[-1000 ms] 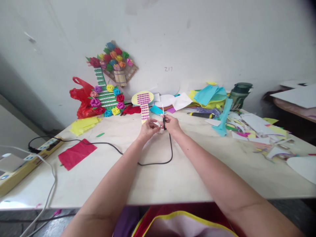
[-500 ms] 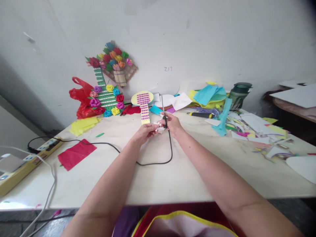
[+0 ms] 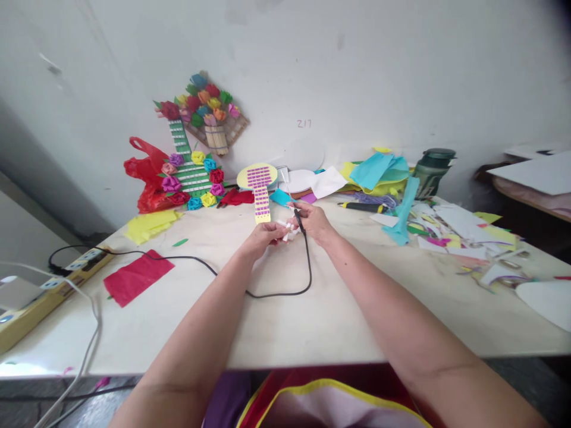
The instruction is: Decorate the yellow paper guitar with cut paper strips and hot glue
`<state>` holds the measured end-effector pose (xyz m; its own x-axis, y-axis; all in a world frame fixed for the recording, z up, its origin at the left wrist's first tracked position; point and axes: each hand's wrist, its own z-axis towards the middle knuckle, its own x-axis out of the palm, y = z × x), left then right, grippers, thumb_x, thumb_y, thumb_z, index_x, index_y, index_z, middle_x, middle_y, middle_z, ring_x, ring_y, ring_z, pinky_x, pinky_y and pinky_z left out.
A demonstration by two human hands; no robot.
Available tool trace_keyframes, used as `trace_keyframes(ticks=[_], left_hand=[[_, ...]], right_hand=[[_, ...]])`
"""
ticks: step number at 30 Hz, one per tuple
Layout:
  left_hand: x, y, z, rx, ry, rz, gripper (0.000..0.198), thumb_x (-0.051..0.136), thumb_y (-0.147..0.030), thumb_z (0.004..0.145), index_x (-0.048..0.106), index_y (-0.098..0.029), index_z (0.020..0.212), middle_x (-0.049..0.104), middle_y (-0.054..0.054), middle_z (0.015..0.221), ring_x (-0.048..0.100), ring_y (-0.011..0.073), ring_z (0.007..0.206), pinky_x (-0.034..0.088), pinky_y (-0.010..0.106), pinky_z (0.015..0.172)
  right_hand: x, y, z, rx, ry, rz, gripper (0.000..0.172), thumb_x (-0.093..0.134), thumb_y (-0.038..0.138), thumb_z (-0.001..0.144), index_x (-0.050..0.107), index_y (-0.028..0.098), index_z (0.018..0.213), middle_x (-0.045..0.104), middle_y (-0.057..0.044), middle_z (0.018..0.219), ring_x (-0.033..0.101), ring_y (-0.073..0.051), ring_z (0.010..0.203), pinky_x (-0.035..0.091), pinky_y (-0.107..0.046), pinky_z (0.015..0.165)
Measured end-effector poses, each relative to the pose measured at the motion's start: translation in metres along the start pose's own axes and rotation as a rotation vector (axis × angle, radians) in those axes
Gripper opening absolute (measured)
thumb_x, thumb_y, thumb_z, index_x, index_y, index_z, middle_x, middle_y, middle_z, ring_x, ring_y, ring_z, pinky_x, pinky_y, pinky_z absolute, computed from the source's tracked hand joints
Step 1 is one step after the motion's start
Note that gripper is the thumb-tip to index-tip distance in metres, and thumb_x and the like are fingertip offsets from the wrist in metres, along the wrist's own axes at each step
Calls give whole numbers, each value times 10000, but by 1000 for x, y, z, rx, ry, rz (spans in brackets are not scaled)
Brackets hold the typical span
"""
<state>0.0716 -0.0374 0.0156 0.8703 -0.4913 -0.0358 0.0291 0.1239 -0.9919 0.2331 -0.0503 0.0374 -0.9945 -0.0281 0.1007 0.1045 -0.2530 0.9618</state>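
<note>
My right hand (image 3: 312, 221) is closed around a small black corded hot glue gun (image 3: 298, 220), partly hidden by my fingers. A thin pale rod rises from it toward the wall. My left hand (image 3: 266, 235) pinches small white pieces (image 3: 289, 232), perhaps paper, just left of the gun; their exact shape is too small to tell. Both hands are close together over the table. Just beyond them lies a yellow paddle-shaped piece (image 3: 262, 205) with purple woven strips. A blue paper piece (image 3: 281, 198) sits beside it.
A black cord (image 3: 307, 279) loops across the table to a power strip (image 3: 84, 264). Red paper (image 3: 139, 277) and yellow paper (image 3: 151, 226) lie left. Paper flowers (image 3: 196, 178) lean on the wall. Right are cutters (image 3: 363, 207), a dark bottle (image 3: 435, 172) and paper scraps (image 3: 464, 229).
The glue gun has tilted in my right hand, its pale rod leaning further left. The white pieces have shifted slightly between my hands. Both arms stay nearly in place.
</note>
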Motion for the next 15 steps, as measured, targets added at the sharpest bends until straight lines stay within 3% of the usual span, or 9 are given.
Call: trace_keyframes(ticks=[3, 6, 11, 15], left_hand=[[0, 0, -1, -19, 54, -51, 236, 719, -357, 627, 661, -129, 645, 606, 46, 590, 465, 77, 484, 337, 207, 479], [1, -1, 0, 5, 44, -52, 240, 728, -354, 617, 658, -126, 644, 599, 41, 583, 467, 75, 482, 342, 205, 478], [0, -1, 4, 114, -184, -103, 250, 729, -363, 611, 630, -134, 619, 554, 0, 537, 453, 63, 460, 359, 204, 479], [-4, 1, 8, 128, -346, -186, 261, 741, -363, 589, 622, -137, 641, 539, -8, 540, 485, 72, 491, 381, 199, 481]], right_hand=[[-5, -1, 1, 9, 60, 20, 602, 711, 235, 483, 624, 134, 1070, 575, 67, 529, 505, -74, 445, 413, -209, 475], [-6, -4, 3, 18, 26, 24, 588, 716, 256, 496, 622, 140, 1064, 558, 74, 522, 495, -70, 433, 399, -202, 454], [1, -7, 3, 59, -99, -69, 466, 701, 319, 572, 631, 143, 998, 568, 52, 520, 480, -76, 404, 401, -210, 421], [5, -3, -1, 43, -34, -224, 304, 685, 366, 619, 646, 150, 830, 552, 34, 507, 490, -89, 420, 411, -210, 404]])
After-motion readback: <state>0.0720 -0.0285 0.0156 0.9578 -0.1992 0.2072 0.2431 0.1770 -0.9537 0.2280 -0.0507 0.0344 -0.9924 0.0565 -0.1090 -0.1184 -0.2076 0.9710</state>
